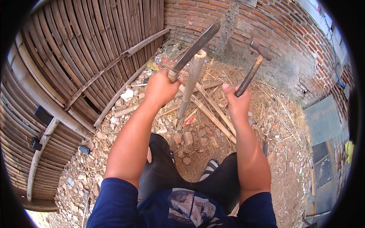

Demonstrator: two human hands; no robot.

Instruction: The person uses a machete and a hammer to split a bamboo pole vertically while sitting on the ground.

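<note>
Left hand: closed in a fist on the handle of a long, dark steel machete with a broad, slightly hooked tip. Right hand: fingers wrapped round the lower handle of a hammer with a grey metal head and a dark shaft, paler near the head; thumb stands out to the left of the handle.

Between the hands stands a grey-brown, round bamboo-like pole, its pale, hollow cut end uppermost and its foot down on the rubble ground.

Key relation: the machete's long axis runs up and away to the right from the left fist, so the lower edge of its blade passes just beside the pole's top. Contact between blade and rim: cannot tell from this single view. The pole's long axis is near upright, leaning in view from upper right to lower left. Left hand is nearer the pole, just beside its left side; right hand is further off, on the right. The hammer is held head up, its head well apart from both blade and pole.

Surroundings: pale split lengths of bamboo lie on the ground right of the pole's foot; a red brick wall is beyond, a slatted bamboo fence to the left.
</note>
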